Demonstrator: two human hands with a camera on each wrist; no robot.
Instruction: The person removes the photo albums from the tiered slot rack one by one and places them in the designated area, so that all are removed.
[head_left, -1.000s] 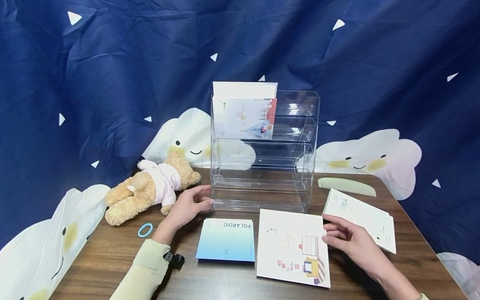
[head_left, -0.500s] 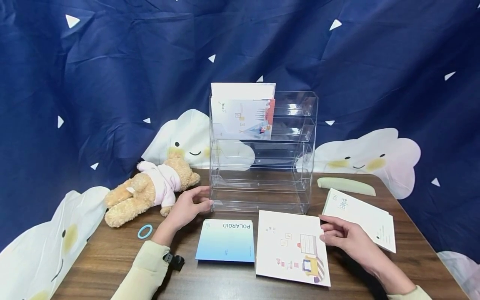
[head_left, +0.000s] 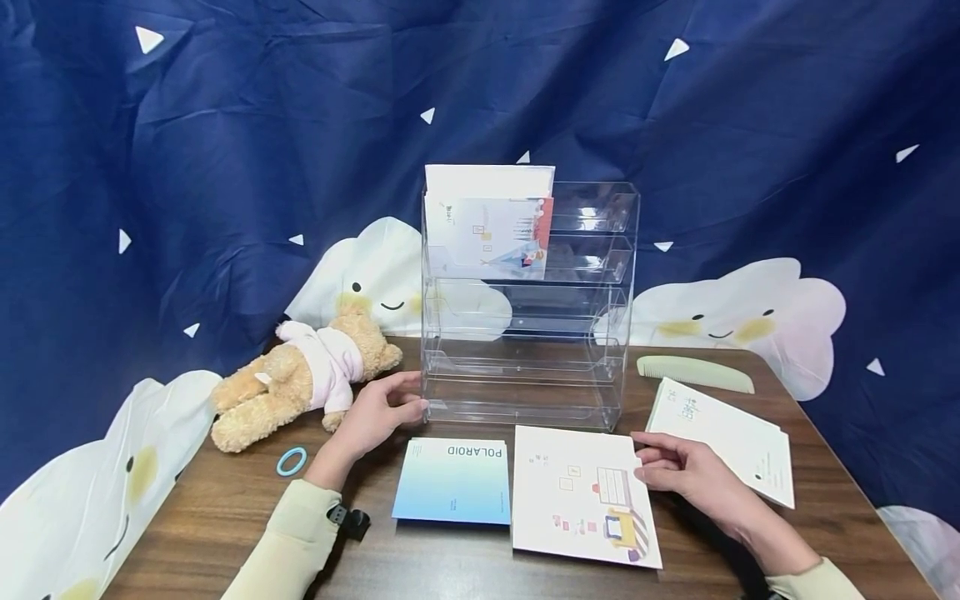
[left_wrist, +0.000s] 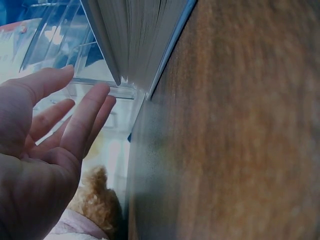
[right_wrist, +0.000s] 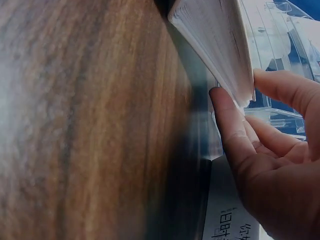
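Fingertips of the right hand (head_left: 693,479), partly hidden in the head view, pinch the three-o'clock edge of a white, near-square paper book (head_left: 577,508) towards five o'clock from the clear plastic tiered rack (head_left: 525,367). The book's long axis is unclear; its printed stall sits at five o'clock. The left hand (head_left: 375,422), fingers loosely extended, meets the rack's eight-o'clock side; contact is unclear.

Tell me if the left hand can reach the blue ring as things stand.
Probably yes: the blue ring lies uncovered on the table, beside the forearm, though the left hand would have to leave the clear rack's side.
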